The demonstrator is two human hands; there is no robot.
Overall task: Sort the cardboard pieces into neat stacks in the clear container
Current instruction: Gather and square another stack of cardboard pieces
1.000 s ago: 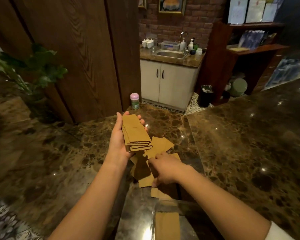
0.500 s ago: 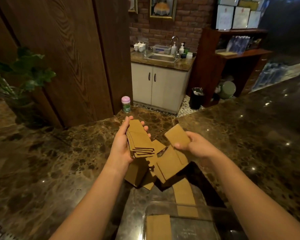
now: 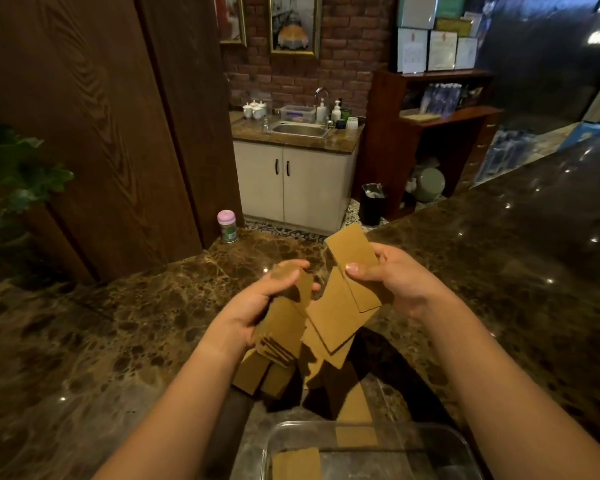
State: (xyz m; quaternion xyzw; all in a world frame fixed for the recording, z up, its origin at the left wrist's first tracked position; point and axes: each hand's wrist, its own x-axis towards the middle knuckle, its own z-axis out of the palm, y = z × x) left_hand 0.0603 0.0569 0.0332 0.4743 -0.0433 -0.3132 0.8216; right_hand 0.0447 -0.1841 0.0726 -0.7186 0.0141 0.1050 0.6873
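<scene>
Two hands hold cardboard above the brown counter (image 3: 118, 341). The left hand (image 3: 257, 306) grips a stack of pieces (image 3: 284, 330). The right hand (image 3: 395, 278) pinches one piece (image 3: 352, 254). More loose pieces (image 3: 329, 327) lie below. One clear container (image 3: 371, 445) holds one piece (image 3: 297, 464).

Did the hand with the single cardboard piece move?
Yes. The right hand lifted its cardboard piece off the loose pile on the marble counter.
</scene>
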